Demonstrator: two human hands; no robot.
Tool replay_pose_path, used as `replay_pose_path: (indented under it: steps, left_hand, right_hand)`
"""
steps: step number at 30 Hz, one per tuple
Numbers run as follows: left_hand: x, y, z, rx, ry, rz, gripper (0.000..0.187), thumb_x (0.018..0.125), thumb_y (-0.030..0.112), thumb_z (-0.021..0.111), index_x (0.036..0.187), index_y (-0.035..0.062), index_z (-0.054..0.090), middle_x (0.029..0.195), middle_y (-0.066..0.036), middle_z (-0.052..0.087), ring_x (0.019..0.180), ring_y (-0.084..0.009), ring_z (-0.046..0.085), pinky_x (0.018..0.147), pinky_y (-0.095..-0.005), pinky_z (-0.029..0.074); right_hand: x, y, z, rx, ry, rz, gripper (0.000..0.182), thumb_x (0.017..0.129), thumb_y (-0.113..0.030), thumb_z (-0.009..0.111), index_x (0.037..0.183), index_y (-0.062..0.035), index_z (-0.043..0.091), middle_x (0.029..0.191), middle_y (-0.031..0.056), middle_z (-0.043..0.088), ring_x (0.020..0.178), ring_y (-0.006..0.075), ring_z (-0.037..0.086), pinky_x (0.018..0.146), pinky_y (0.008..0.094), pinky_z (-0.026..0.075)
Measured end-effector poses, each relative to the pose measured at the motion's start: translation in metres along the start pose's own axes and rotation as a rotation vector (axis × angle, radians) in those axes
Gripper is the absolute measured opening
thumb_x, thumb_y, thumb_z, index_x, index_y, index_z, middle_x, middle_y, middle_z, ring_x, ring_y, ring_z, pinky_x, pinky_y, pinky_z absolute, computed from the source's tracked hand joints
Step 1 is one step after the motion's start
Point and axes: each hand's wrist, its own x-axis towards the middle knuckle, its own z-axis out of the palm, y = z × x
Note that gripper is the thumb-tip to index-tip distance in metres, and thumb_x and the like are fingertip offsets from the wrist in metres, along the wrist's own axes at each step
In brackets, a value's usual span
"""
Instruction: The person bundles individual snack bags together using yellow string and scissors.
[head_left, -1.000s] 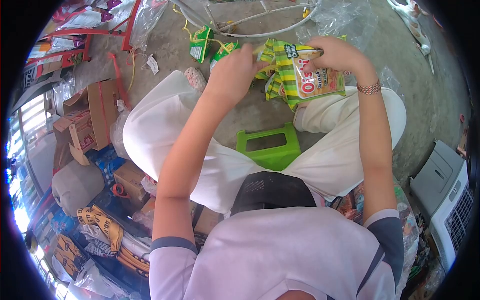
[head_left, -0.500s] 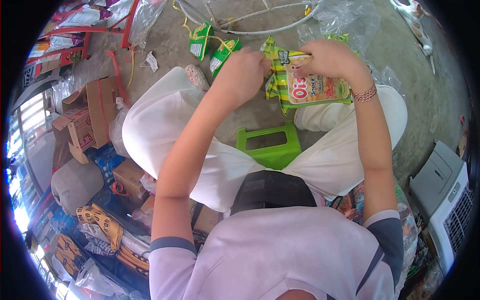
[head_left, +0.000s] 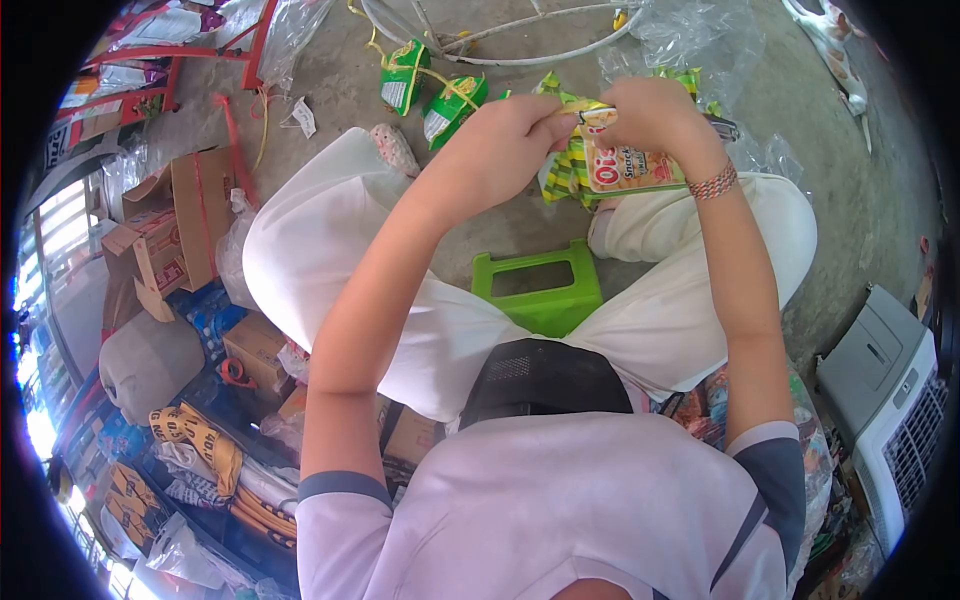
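Note:
A green-and-yellow snack packet (head_left: 625, 168) with red lettering is between my two hands, above the floor. My left hand (head_left: 508, 150) pinches the upper left corner of the packet. Closed over its upper edge is my right hand (head_left: 655, 122), with a beaded bracelet on the wrist. The end of a dark, metallic object (head_left: 722, 128) sticks out behind the right hand; its kind is hidden. Two green snack packs (head_left: 452, 110) lie on the floor beyond my left hand, with a yellow string (head_left: 425, 72) across them.
A green plastic stool (head_left: 540, 312) stands between my knees. White tubular metal frame (head_left: 500, 62) lies ahead, near clear plastic (head_left: 690, 45). Cardboard boxes (head_left: 200, 210) are on the left, a grey-and-white appliance (head_left: 880, 370) on the right. A cat (head_left: 830, 50) lies far right.
My left hand has moved right onto the packet's corner, and my right hand has closed in toward it. The packet has tilted, and a dark metallic end now shows behind my right hand.

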Motion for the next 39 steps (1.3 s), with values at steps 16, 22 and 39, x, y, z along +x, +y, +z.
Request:
replay_pose_path:
  steps: [16,22,39]
  left_hand:
    - [-0.025,0.029,-0.002,0.027,-0.04,0.553,0.018,0.093,0.016,0.057,0.089,-0.0012,0.059,0.082,-0.015,0.058,0.08,-0.0351,0.054,0.073,-0.0409,0.045]
    - [-0.025,0.033,-0.005,-0.336,-0.174,0.647,0.024,0.1,0.018,0.053,0.093,-0.0016,0.064,0.083,-0.009,0.06,0.083,-0.0239,0.058,0.075,-0.0343,0.046]
    - [0.007,0.025,0.016,-0.506,-0.4,0.039,0.039,0.102,0.04,0.05,0.095,0.0066,0.068,0.084,0.004,0.055,0.081,-0.0082,0.047,0.076,-0.0241,0.04]
  right_hand:
    - [0.091,-0.009,0.068,-0.415,-0.21,0.028,0.031,0.064,-0.028,0.08,0.088,-0.01,0.077,0.091,0.01,0.074,0.089,0.0276,0.071,0.075,0.0394,0.056]
    - [0.048,0.027,0.051,-0.012,-0.056,-0.04,0.068,0.066,-0.027,0.08,0.129,-0.0135,0.058,0.122,0.0132,0.061,0.111,0.0332,0.061,0.088,0.0452,0.052]
    - [0.065,0.224,0.051,0.232,-0.327,0.527,0.039,0.096,-0.029,0.038,0.12,-0.0089,0.061,0.116,0.0175,0.066,0.104,0.0329,0.066,0.093,0.0454,0.048]
